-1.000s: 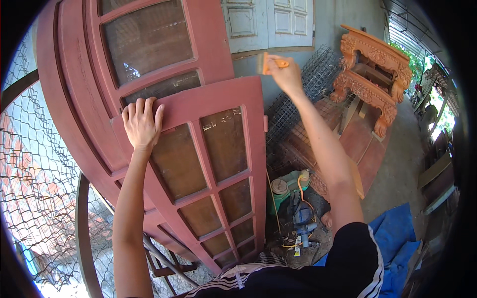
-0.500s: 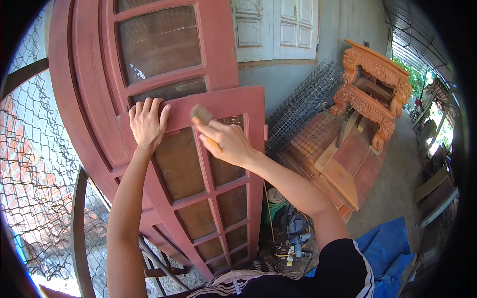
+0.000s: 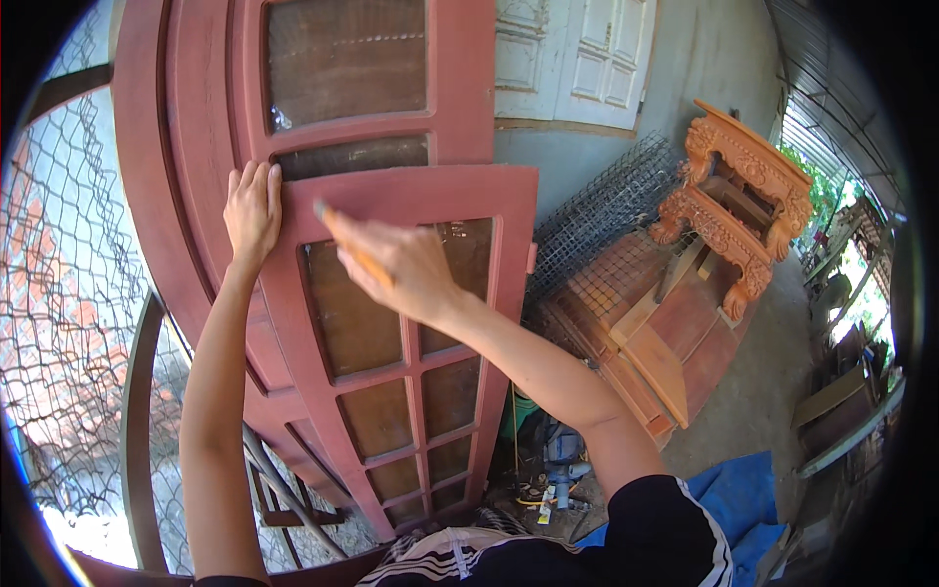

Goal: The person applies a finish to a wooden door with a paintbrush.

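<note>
A reddish-pink wooden door leaf (image 3: 391, 196) with several glazed panes stands tilted in front of me, against a taller door (image 3: 465, 88) of the same colour. At its upper left corner my left hand (image 3: 254, 210) grips the edge, fingers curled over the top. My right hand (image 3: 406, 269), smeared by motion, is closed round the orange handle of a paintbrush (image 3: 367, 259). The brush's tip points up and left, over the door's top rail. I cannot tell whether the bristles touch the wood.
Wire fencing (image 3: 68, 293) runs along the left. To the right, a carved wooden stand (image 3: 748, 147) rests on stacked wooden panels (image 3: 704, 342), beside rolled wire mesh (image 3: 597, 225). Blue power tool (image 3: 562, 450) and blue tarp (image 3: 738, 499) lie on the floor; boards lean far right.
My right hand has swept the paintbrush left along the door's top rail. My left hand has shifted left to the door's corner. The view has turned slightly.
</note>
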Demonstrator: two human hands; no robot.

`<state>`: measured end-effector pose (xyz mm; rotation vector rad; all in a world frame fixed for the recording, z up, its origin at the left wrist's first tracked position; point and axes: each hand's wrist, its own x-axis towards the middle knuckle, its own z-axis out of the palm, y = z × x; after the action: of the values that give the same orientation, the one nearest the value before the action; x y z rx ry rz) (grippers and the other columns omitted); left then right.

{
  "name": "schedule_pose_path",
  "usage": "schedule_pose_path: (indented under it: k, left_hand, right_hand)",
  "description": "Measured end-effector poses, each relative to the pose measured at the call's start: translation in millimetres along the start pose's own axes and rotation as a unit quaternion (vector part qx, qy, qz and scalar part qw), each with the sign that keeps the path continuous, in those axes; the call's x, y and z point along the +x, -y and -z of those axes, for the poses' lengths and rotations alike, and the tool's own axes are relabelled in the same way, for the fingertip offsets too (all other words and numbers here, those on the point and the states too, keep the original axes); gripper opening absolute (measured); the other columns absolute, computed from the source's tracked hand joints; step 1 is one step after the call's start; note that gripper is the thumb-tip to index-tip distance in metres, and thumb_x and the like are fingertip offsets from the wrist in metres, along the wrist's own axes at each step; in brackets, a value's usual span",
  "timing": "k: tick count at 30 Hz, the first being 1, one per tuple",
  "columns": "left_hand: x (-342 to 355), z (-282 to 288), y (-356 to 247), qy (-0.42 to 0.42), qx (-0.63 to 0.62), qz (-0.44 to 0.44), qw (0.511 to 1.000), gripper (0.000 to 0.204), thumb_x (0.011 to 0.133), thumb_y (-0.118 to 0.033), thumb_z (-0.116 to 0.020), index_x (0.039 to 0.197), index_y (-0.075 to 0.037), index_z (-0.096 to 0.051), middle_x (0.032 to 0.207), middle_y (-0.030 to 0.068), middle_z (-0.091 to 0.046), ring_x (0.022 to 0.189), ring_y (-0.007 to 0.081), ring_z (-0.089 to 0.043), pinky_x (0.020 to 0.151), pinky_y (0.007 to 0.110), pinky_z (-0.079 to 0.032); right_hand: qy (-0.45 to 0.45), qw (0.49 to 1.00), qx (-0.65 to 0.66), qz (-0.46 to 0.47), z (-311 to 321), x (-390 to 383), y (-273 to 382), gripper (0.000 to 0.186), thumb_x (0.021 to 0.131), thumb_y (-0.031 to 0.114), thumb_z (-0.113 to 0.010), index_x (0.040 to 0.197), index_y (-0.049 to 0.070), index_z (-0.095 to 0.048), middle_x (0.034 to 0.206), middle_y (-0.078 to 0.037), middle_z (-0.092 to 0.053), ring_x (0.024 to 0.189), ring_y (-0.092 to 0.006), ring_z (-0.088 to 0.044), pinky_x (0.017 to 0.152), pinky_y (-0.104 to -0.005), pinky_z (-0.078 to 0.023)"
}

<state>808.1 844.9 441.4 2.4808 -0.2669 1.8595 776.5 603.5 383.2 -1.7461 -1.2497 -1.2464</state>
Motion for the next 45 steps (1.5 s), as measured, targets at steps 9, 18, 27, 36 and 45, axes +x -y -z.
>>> schedule_pose_path:
  k: [9,18,27,36,45]
  left_hand:
    - [-12,2,5,0.002,-0.13,0.064,0.989,0.045,0.104,-0.038,-0.039,0.086,-0.006,-0.066,0.092,0.0085,-0.06,0.09,0.0334,-0.054,0.08,0.045,-0.046]
    - [-22,-5,44,0.01,-0.108,0.075,0.991,0.052,0.104,-0.047,-0.036,0.092,-0.007,-0.067,0.094,0.0109,-0.059,0.091,0.0355,-0.054,0.086,0.045,-0.045]
    - [-39,2,22,0.0,-0.095,0.1,0.99,0.054,0.103,-0.045,-0.039,0.093,-0.001,-0.068,0.097,0.0194,-0.063,0.1,0.04,-0.056,0.09,0.048,-0.043]
    - [-42,-10,26,-0.012,-0.091,0.092,0.992,0.061,0.103,-0.051,-0.035,0.095,-0.002,-0.07,0.099,0.0192,-0.062,0.099,0.0399,-0.056,0.09,0.048,-0.043]
    - [-52,-23,39,-0.022,-0.046,0.091,0.995,0.061,0.103,-0.052,-0.037,0.088,0.002,-0.061,0.092,0.0222,-0.057,0.096,0.0412,-0.053,0.086,0.05,-0.04]
  right_hand:
    - [0.177,0.972,-0.078,0.131,-51,-67,10,0.047,0.09,0.02,-0.066,0.136,0.013,-0.057,0.106,-0.003,-0.07,0.046,-0.0216,-0.06,0.042,-0.0332,-0.05]
    - [0.055,0.988,-0.103,0.106,-64,-44,16,0.04,0.087,0.021,-0.07,0.125,0.011,-0.065,0.106,-0.014,-0.071,0.059,-0.0225,-0.068,0.051,-0.0333,-0.054]
    - [0.39,0.91,0.114,0.077,-108,-177,49,0.043,0.094,0.022,-0.062,0.137,0.024,-0.057,0.121,-0.011,-0.068,0.063,-0.0253,-0.071,0.049,-0.0357,-0.058]
    - [0.099,0.991,-0.027,0.08,-147,-193,48,0.047,0.086,0.021,-0.068,0.133,0.017,-0.063,0.122,-0.014,-0.067,0.048,-0.015,-0.062,0.045,-0.0292,-0.051]
    - [0.111,0.779,0.421,-0.451,-133,-213,79,0.03,0.095,0.018,-0.066,0.124,0.01,-0.068,0.08,-0.003,-0.07,0.052,-0.0083,-0.061,0.042,-0.0233,-0.047]
